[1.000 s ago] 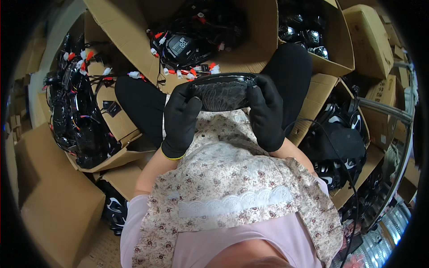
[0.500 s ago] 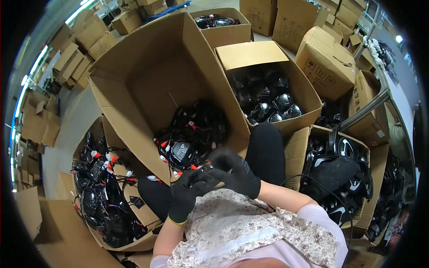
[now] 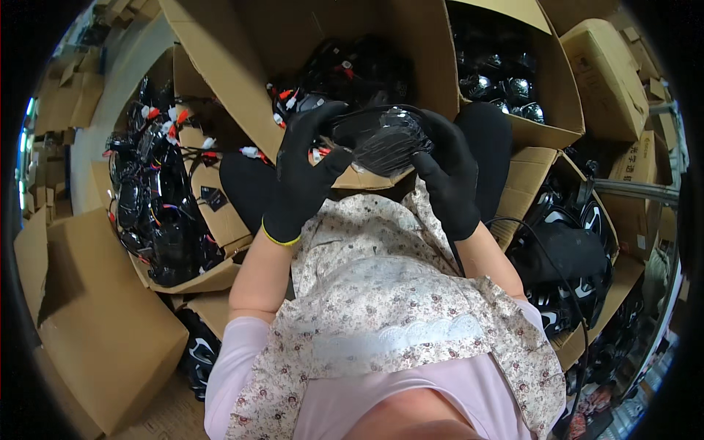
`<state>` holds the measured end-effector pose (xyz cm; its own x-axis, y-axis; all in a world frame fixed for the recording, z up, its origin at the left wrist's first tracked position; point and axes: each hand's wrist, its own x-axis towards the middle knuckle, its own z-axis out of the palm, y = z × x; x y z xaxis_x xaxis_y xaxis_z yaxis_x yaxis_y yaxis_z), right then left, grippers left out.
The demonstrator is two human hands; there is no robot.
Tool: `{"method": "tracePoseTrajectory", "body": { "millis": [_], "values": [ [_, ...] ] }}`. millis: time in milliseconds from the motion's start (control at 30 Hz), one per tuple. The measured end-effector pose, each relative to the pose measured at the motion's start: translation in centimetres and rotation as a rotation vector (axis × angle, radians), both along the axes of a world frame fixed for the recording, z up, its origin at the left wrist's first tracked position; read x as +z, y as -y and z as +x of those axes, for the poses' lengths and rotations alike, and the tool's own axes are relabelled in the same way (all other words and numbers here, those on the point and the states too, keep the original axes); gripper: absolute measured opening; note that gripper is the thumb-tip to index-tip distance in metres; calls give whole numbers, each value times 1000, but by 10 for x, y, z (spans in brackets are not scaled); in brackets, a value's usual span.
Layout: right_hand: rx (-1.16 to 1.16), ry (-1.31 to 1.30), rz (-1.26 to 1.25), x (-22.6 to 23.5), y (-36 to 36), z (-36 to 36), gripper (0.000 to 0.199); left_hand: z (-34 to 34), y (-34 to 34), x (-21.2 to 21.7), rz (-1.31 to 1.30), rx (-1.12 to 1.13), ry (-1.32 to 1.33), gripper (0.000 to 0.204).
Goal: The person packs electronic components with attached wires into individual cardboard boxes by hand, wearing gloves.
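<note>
Two black-gloved hands of mine are raised over my lap, with a glossy black piece (image 3: 392,139) in clear film between them, just in front of the near edge of the large open carton (image 3: 209,62). My right hand (image 3: 446,176) grips its right end, thumb on the near face and fingers behind. My left hand (image 3: 312,161) is curved around the left side, fingers and thumb spread apart; I cannot tell whether it presses on the piece. Half a second ago my hands were close together, the right one blurred above the left, and the piece was hard to make out; now they stand apart and the film-covered face shows. One second ago the piece lay nearly level with both thumbs on it; now it sits tilted, and my left thumb has come away from the film, leaving a gap where red and white connectors (image 3: 319,154) show. My view has dipped again, so less of the floor and stacked boxes shows than half a second ago. The lit-looking display that was plain in the large carton is now mostly behind my left fingers. Wired black units (image 3: 158,198) fill the carton at my left, wrapped round pieces (image 3: 506,88) lie in the box beyond my right knee, and my flowered apron (image 3: 389,293) covers my lap.
</note>
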<state>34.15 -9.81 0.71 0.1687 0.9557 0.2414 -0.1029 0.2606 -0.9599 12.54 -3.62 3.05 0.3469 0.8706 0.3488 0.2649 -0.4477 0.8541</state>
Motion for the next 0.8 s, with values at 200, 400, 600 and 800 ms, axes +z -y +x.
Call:
{"method": "tracePoseTrajectory", "body": {
  "millis": [200, 400, 600, 800],
  "values": [
    [57, 238, 53, -21, 15, 4, 37, 11, 9, 8, -98, -164, -126, 47],
    [-25, 158, -80, -19, 11, -10, 27, 25, 15, -20, -364, -216, 127, 46],
    [-50, 318, -58, -8, -5, -10, 26, 35, 24, -34, -350, -24, 210, 46],
    [-52, 39, -63, -10, -4, -7, 77, 37, 19, -42, -306, -26, 469, 70]
  ]
}}
